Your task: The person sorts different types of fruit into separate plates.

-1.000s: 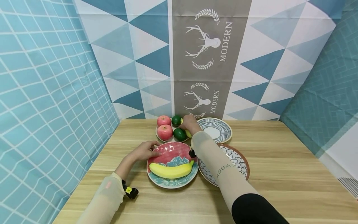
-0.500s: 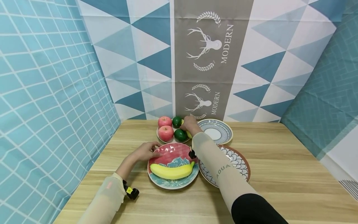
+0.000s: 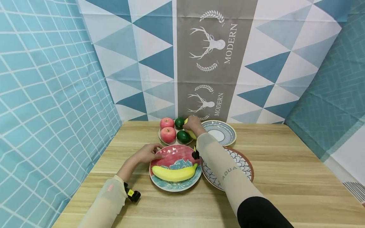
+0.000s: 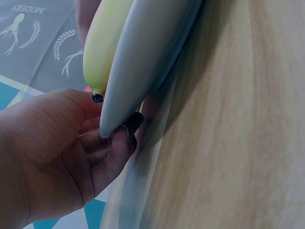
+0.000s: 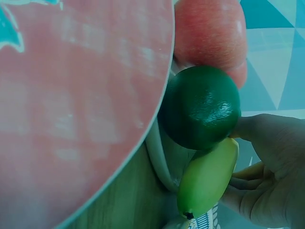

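Observation:
My left hand holds the left rim of a red and teal plate, its thumb on the upper side and other fingers below the edge in the left wrist view. A yellow banana lies across that plate. At the back, my right hand grips a second banana at the right side of a small plate; part of this banana is hidden by the hand. Touching it in the right wrist view is a dark green round fruit. Two red apples and another green fruit share the small plate.
Right of the small plate stands a blue-and-white patterned plate. Nearer, a brown-rimmed plate with a scale pattern lies partly under my right forearm. A patterned cloth wall closes off the wooden table's back edge.
My right hand has shifted very slightly, and a bit more of the banana it holds shows beside it. The left hand and the plates keep their places.

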A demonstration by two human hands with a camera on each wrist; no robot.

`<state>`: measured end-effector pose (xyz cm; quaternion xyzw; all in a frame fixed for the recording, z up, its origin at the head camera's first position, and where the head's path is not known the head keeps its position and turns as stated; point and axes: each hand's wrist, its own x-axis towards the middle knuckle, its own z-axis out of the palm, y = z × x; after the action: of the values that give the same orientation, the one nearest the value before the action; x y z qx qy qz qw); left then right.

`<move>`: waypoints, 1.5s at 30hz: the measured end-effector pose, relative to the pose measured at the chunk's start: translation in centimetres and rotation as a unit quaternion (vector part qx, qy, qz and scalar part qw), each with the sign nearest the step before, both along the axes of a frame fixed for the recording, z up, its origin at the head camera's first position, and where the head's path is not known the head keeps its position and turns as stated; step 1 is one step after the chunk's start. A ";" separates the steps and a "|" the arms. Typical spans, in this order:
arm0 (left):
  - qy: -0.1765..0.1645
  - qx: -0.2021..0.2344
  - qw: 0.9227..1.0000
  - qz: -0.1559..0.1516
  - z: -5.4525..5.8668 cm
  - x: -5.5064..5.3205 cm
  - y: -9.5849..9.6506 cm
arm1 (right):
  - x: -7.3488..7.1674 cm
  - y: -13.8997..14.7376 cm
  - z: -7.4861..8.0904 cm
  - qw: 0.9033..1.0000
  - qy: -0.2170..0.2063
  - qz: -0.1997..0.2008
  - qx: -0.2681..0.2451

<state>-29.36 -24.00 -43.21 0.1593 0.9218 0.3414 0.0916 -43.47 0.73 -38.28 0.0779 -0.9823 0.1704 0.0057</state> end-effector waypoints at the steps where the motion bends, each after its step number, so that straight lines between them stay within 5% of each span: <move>1: 0.000 -0.001 1.000 0.000 0.0 0.0 0.0 | 0.1 0.0 0.2 1.000 0.002 -0.002 -0.007; 21: -0.005 -0.004 1.000 0.006 0.3 0.1 -0.1 | 2.2 0.7 2.9 0.998 0.048 0.009 -0.040; 45: -0.006 0.005 1.000 0.002 0.2 0.0 0.0 | 7.9 -0.5 4.5 0.974 0.148 0.172 -0.013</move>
<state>-29.33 -24.04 -43.00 0.1562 0.9198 0.3469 0.0959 -35.52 0.27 -33.79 0.2700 -0.9402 0.1680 0.1222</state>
